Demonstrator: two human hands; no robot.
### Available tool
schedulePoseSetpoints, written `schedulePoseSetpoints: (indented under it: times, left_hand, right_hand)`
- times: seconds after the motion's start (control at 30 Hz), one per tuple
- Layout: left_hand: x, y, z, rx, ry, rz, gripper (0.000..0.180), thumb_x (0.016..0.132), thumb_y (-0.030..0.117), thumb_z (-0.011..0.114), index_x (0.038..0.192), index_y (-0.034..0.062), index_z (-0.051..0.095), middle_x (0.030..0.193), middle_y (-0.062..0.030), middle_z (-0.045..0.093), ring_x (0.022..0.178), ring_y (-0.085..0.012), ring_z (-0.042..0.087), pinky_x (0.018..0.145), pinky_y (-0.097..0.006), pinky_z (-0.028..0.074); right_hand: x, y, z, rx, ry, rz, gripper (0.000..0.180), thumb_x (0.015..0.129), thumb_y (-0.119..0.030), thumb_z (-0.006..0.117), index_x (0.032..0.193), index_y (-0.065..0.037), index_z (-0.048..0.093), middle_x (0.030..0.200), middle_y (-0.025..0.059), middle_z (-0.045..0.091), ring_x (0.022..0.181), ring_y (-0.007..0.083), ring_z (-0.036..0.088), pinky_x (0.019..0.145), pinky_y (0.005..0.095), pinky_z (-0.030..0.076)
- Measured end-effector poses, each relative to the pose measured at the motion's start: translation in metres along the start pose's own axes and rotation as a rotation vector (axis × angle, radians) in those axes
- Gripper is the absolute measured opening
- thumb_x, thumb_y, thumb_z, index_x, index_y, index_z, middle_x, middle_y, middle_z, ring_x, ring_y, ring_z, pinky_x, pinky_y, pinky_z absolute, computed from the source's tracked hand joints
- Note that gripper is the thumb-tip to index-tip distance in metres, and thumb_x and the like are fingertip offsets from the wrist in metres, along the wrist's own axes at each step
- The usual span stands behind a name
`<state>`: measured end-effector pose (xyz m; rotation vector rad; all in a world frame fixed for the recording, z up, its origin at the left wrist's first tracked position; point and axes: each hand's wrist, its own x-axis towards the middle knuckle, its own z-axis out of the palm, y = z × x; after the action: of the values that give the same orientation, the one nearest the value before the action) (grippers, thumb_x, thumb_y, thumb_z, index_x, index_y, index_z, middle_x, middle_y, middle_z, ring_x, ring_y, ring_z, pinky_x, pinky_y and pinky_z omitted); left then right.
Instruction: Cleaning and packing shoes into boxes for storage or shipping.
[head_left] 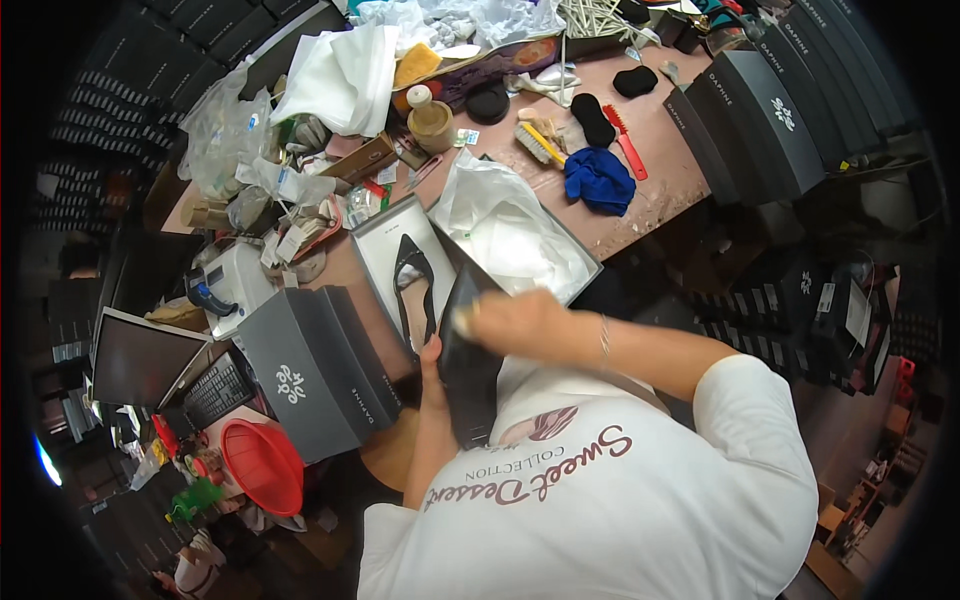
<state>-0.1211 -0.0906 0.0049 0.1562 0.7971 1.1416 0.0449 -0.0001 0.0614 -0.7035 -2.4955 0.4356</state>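
A black pointed shoe lies sole-down in a grey open box part with a white inside. Beside its heel end is my left hand, thumb raised along a dark surface; its other fingers are hidden, and what it grips is unclear. My right hand is closed and smeared by motion above that dark surface. From its fingertips pokes a small pale yellow piece, its kind too blurred to tell. Just beyond stands a grey shoebox with white tissue paper inside.
Grey shoeboxes stand at left and far right. A yellow brush, red brush, blue cloth and wooden-looking bottle sit on the pink table. A monitor and red basket are left.
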Motion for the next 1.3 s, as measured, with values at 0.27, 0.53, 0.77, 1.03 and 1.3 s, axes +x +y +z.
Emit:
schedulePoseSetpoints:
  times: [0.27, 0.53, 0.77, 1.03, 1.3]
  left_hand:
    - [-0.01, 0.002, 0.033, -0.145, 0.129, 0.155, 0.073, 0.086, 0.06, 0.046, 0.128, 0.0001, 0.046, 0.113, -0.0153, 0.06, 0.097, -0.0262, 0.062, 0.085, -0.038, 0.052]
    - [-0.01, 0.004, 0.028, -0.074, 0.18, 0.146, 0.081, 0.087, 0.072, 0.034, 0.123, 0.0027, 0.053, 0.109, -0.0106, 0.062, 0.1, -0.0199, 0.06, 0.087, -0.034, 0.05]
    - [-0.001, -0.012, -0.013, -0.118, 0.168, 0.157, 0.091, 0.083, 0.08, 0.026, 0.122, 0.0026, 0.053, 0.106, -0.0112, 0.063, 0.093, -0.022, 0.063, 0.086, -0.038, 0.051]
    - [-0.007, -0.005, -0.018, -0.123, 0.091, 0.083, 0.078, 0.084, 0.07, 0.042, 0.12, 0.0009, 0.05, 0.11, -0.017, 0.059, 0.102, -0.0264, 0.06, 0.085, -0.038, 0.051]
    - [0.009, -0.002, -0.045, -0.286, 0.031, 0.14, 0.082, 0.085, 0.068, 0.039, 0.123, -0.0046, 0.047, 0.118, -0.0224, 0.055, 0.095, -0.0329, 0.061, 0.082, -0.04, 0.052]
  right_hand:
    - [0.026, -0.008, 0.015, -0.078, -0.295, 0.061, 0.007, 0.078, -0.016, 0.059, 0.081, -0.011, 0.056, 0.073, 0.0067, 0.06, 0.056, 0.0214, 0.062, 0.046, 0.0355, 0.05]
    - [0.053, -0.013, 0.007, 0.008, -0.13, 0.07, 0.011, 0.082, -0.017, 0.057, 0.077, -0.007, 0.057, 0.066, 0.0097, 0.059, 0.054, 0.0241, 0.063, 0.04, 0.0374, 0.048]
    - [0.035, -0.049, -0.006, 0.132, -0.28, -0.15, 0.013, 0.083, -0.02, 0.058, 0.084, -0.006, 0.058, 0.071, 0.0089, 0.06, 0.06, 0.0252, 0.065, 0.046, 0.0372, 0.051]
    - [0.051, 0.002, 0.012, 0.038, -0.229, 0.02, 0.01, 0.085, -0.019, 0.057, 0.087, -0.009, 0.054, 0.073, 0.0087, 0.059, 0.062, 0.0264, 0.064, 0.05, 0.0374, 0.05]
    - [0.017, -0.043, 0.031, 0.279, -0.149, -0.092, 0.013, 0.079, -0.012, 0.062, 0.09, -0.01, 0.057, 0.083, 0.0066, 0.054, 0.068, 0.0262, 0.06, 0.054, 0.0372, 0.05]
